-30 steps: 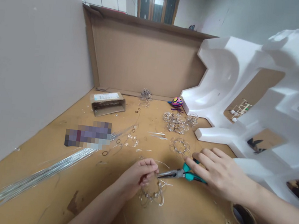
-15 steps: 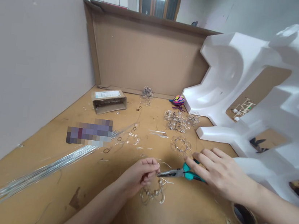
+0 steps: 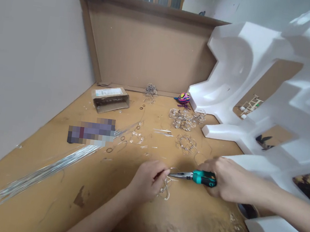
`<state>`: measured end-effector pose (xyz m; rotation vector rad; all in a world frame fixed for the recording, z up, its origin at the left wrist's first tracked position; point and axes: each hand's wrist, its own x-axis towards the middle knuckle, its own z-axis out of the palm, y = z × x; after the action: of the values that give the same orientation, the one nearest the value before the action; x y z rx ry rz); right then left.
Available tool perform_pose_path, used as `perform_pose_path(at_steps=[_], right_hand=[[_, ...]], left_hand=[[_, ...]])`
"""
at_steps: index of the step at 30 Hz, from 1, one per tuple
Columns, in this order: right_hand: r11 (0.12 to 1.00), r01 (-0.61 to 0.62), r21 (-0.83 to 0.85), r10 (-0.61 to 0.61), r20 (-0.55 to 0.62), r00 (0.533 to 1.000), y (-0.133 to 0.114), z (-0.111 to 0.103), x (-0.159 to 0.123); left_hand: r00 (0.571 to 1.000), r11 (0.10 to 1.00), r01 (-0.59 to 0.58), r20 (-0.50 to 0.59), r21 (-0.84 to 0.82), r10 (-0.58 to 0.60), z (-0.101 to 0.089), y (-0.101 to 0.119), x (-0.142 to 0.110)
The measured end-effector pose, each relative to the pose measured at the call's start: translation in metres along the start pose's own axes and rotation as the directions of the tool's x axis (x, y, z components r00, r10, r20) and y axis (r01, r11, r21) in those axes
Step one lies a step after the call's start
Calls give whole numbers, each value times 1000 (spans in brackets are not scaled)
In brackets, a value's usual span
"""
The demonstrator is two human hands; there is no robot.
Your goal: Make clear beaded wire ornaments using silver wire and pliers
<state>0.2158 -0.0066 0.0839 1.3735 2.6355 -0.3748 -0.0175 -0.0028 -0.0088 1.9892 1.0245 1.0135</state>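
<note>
My left hand [image 3: 151, 177] is closed in a pinch on a looped wire piece [image 3: 165, 190], whose bent loops and small beads show below my fingers. My right hand [image 3: 225, 177] is wrapped round the teal and black handles of long-nose pliers [image 3: 200, 177]. The plier jaws point left and meet the wire at my left fingertips; the exact contact is hidden there. Just beyond the pliers lies a beaded wire ring [image 3: 187, 144], and behind it a cluster of similar wire pieces [image 3: 184, 119].
A bundle of straight wires [image 3: 52, 171] lies at left beside a blurred purple object [image 3: 91, 130]. Clear beads [image 3: 137, 138] and wire offcuts are scattered mid-table. Behind stand a small cardboard box [image 3: 111, 101] and a colourful ball-like item [image 3: 184, 98]. White foam packing [image 3: 223, 133] borders the right.
My right hand has closed more fully round the plier handles and turned over. My left hand has rolled, covering more of the wire piece. The view has tilted slightly downward.
</note>
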Motion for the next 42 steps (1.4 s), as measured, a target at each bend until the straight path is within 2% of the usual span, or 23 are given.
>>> perform_pose_path(at_steps=[2,4,7,9,11,14,17,20,23,26,28,31,32,35,38,42], right_hand=[[999,-31,12,31,-23,999,-1,3,-1],[998,-64,-1,63,-76,995,-3,6,-2],[991,-122,50,127,-99,987,-3,16,-6],[980,-175,94,182,-76,980,2,28,-9],[968,-239,78,245,-74,967,11,45,-9],[949,-314,-25,303,-193,933,25,71,-3],[938,-328,-108,287,-284,915,31,91,7],[943,-297,-152,229,-352,907,29,99,16],[959,-253,-127,185,-394,900,27,98,21],[986,-166,27,164,-382,909,25,83,26],[973,-50,225,132,-364,922,20,67,30],[867,106,487,65,-322,945,6,42,40],[826,125,549,53,-296,954,0,37,45],[741,110,663,2,-166,986,-13,32,59],[670,59,740,50,-124,991,-18,39,71],[493,-35,869,116,-27,993,-16,48,75]], left_hand=[[999,995,-53,14,87,52,2,-2,-1],[1000,997,9,-1,74,-9,3,-5,0],[979,976,190,-47,-106,-196,1,-9,5],[950,914,299,-8,-274,-313,-1,-10,9],[924,841,372,72,-394,-375,-4,-11,11],[906,775,420,162,-473,-391,-5,-10,11],[894,739,445,199,-506,-402,-6,-11,10],[889,728,454,209,-513,-407,-7,-12,10],[910,781,415,221,-467,-352,-10,-12,10],[938,874,327,234,-360,-254,-13,-10,10],[954,931,249,235,-267,-188,-14,-8,10],[968,983,135,229,-120,-105,-13,-6,10],[971,991,106,223,-80,-86,-13,-7,10],[979,998,64,192,6,-64,-12,-9,11],[983,996,63,170,69,-74,-11,-11,11],[978,988,83,181,127,-106,-15,-10,12]])
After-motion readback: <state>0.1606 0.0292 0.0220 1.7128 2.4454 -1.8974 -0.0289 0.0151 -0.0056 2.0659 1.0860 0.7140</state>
